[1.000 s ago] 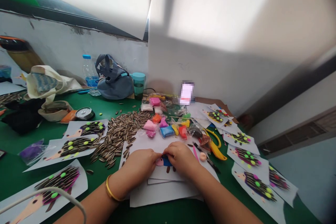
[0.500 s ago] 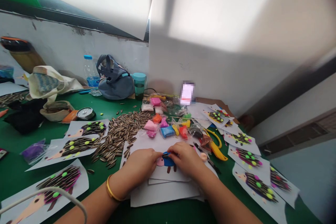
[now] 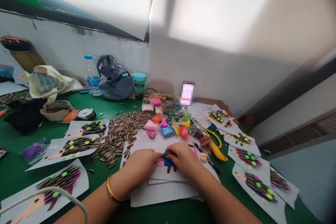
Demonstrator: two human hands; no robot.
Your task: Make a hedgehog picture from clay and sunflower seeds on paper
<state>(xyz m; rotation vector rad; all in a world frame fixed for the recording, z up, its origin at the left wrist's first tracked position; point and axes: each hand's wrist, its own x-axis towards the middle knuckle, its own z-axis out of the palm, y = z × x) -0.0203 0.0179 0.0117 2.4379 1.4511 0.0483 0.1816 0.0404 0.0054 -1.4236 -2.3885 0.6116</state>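
Observation:
On white paper point(image 3: 165, 192) lies a hedgehog figure with a blue clay body point(image 3: 168, 162), a pink face point(image 3: 160, 162) and brown legs. My left hand point(image 3: 143, 163) presses its closed fingertips at the upper left of the blue body. My right hand point(image 3: 181, 158) has its thumb and fingers pinched at the body's top, where a small dark seed shows between the two hands. Which fingertips grip the seed is hard to make out. A heap of striped sunflower seeds point(image 3: 123, 129) lies to the left.
Bagged coloured clay point(image 3: 167, 131) sits beyond my hands. Yellow-handled scissors point(image 3: 218, 151) and a dark tool point(image 3: 214, 166) lie at right. Seeded hedgehog pictures point(image 3: 256, 185) line both sides. A blue bag point(image 3: 115, 84), cup point(image 3: 139, 85) and bottle point(image 3: 90, 73) stand behind; a cable point(image 3: 63, 190) crosses front left.
My right hand has shifted slightly left over the blue body, uncovering a seed and a pink strip on the paper to its right. My left hand has barely moved.

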